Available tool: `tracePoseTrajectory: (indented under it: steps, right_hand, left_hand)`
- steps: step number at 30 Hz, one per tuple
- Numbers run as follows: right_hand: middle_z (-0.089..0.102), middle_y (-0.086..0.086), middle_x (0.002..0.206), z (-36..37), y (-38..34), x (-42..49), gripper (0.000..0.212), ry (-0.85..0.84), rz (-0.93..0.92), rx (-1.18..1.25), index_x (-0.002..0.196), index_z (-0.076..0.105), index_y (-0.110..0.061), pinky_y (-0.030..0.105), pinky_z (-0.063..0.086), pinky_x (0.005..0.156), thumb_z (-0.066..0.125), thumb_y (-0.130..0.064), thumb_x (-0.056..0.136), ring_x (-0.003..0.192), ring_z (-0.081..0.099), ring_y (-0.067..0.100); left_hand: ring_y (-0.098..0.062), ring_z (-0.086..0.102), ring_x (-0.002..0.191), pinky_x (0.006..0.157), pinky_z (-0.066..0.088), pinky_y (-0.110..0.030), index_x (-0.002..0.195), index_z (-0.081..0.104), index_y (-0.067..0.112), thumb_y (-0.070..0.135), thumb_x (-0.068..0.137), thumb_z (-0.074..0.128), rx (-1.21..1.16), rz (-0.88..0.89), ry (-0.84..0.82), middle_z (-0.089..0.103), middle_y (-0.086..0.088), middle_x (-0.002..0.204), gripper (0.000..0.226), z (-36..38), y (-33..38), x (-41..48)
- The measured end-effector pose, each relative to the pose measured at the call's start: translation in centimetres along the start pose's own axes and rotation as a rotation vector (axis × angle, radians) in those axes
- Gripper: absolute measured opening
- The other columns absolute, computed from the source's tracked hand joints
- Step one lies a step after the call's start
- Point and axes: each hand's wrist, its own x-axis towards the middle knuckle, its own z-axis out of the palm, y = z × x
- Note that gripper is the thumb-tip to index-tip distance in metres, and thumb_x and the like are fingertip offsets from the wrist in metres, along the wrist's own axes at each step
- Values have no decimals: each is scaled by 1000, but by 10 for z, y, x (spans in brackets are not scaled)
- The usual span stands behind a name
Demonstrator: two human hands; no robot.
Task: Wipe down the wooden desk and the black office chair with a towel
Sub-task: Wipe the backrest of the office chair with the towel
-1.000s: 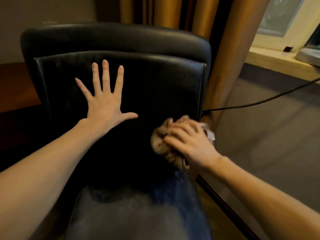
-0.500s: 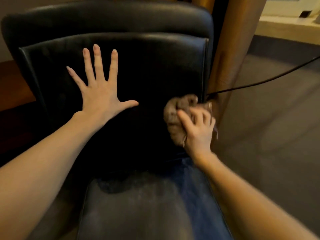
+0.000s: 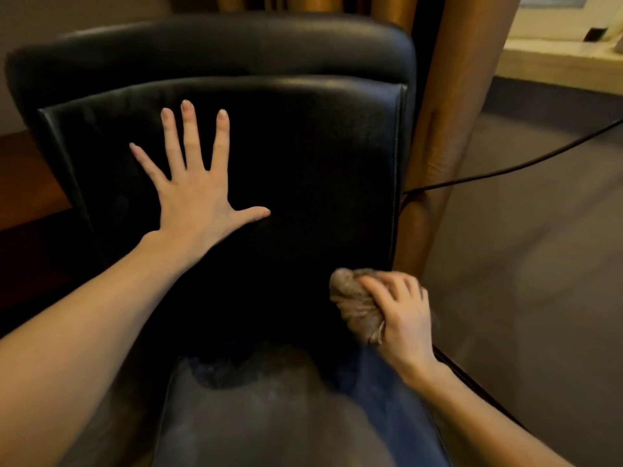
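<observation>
Since half a second ago the right hand (image 3: 404, 318) has carried the towel (image 3: 354, 305) down the right side of the backrest, from level with the cable to just above the seat, while the left hand (image 3: 195, 203) has stayed spread in the same place. The black office chair (image 3: 303, 156) fills most of the view, its padded backrest facing the camera and its seat (image 3: 269, 426) below, where the surface looks dull and greyish with a bluish sheen along its right part. Grey floor (image 3: 539, 281) stretches away on the right. A golden-brown curtain (image 3: 448, 129) hangs just behind the chair's right edge. A strip of the wooden desk (image 3: 27, 183) shows at the left, behind the chair. A pale window sill (image 3: 556, 65) runs across the upper right corner. The left hand lies flat on the backrest, left of centre, fingers straight and fanned, thumb pointing right, grasping nothing. The right hand has its fingers curled round the bunched brownish towel and presses it against the lower right part of the backrest; the hand is slightly blurred. A thin black cable (image 3: 505, 170) crosses from the right edge to the curtain beside the backrest.
</observation>
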Motion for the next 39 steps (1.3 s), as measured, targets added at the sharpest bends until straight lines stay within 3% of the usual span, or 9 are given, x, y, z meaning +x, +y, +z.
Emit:
tracePoseTrajectory:
  steps: [4, 7, 17, 20, 23, 30, 35, 37, 39]
  right_hand:
    - [55, 19, 133, -53, -28, 50, 50, 405, 14, 63, 139, 53, -23, 47, 37, 99, 68, -21, 91, 127, 44, 37]
    - [44, 18, 143, -78, -39, 95, 54, 516, -49, 2, 148, 48, -24, 50, 32, 107, 63, -31, 96, 134, 36, 35]
    - [37, 13, 142, 49, -23, 9, 57, -59, 95, -137, 139, 44, -32, 64, 43, 99, 51, -37, 83, 128, 34, 39]
    - [30, 4, 149, 54, -25, -8, 67, -239, 284, 82, 144, 35, -36, 55, 38, 113, 70, -32, 87, 140, 24, 33]
    - [40, 1, 144, 40, -31, -26, 68, -42, 452, 355, 145, 44, -24, 32, 36, 106, 74, -28, 84, 134, 37, 21]
    - [59, -2, 135, 42, 8, -12, 76, 260, 1297, 814, 154, 39, -37, 37, 44, 108, 53, -2, 89, 124, 57, 25]
    - [61, 12, 97, 108, -9, 22, 75, 419, 1438, 1291, 142, 45, -34, 42, 61, 59, 58, -7, 74, 72, 68, 27]
    - [58, 15, 115, 182, -16, 18, 92, 511, 1472, 1424, 136, 42, -41, 67, 55, 87, 63, -21, 49, 104, 68, 44]
    - [62, 16, 128, 228, -54, 8, 109, 415, 1502, 1469, 144, 43, -40, 72, 46, 99, 65, -23, 39, 117, 63, 50]
  left_hand:
    - [-47, -15, 153, 109, 2, -84, 163, -11, 20, 82, 65, 70, -2, 4, -24, -16, -25, 167, 141, -5, 0, -3]
    - [-46, -17, 153, 110, 1, -83, 163, -12, 20, 82, 65, 68, -14, 10, -40, -18, -24, 167, 140, -10, 1, 0]
    - [-46, -15, 154, 110, -1, -83, 163, -12, 21, 80, 65, 69, 13, -4, -2, -16, -24, 167, 140, 6, -6, 1]
    - [-46, -16, 153, 110, -1, -83, 163, -11, 21, 80, 66, 68, -5, 1, 3, -16, -25, 167, 139, 3, -7, -2]
    - [-47, -15, 153, 110, -1, -83, 163, -11, 20, 80, 66, 67, -12, 8, 6, -16, -25, 167, 138, -2, -7, -5]
    - [-47, -13, 154, 111, 0, -82, 163, -12, 21, 83, 68, 66, -6, 17, 16, -15, -25, 167, 137, 1, -5, -6]
    - [-48, -12, 154, 110, -1, -83, 163, -10, 20, 81, 70, 64, -3, 28, 58, -13, -27, 167, 134, 10, -11, -3]
    - [-48, -11, 154, 109, 0, -83, 163, -9, 19, 79, 71, 66, 18, 21, 66, -12, -28, 167, 133, 13, -15, -2]
    - [-48, -11, 153, 109, 0, -84, 163, -8, 19, 77, 72, 67, 32, 6, 69, -12, -28, 167, 132, 13, -20, -4]
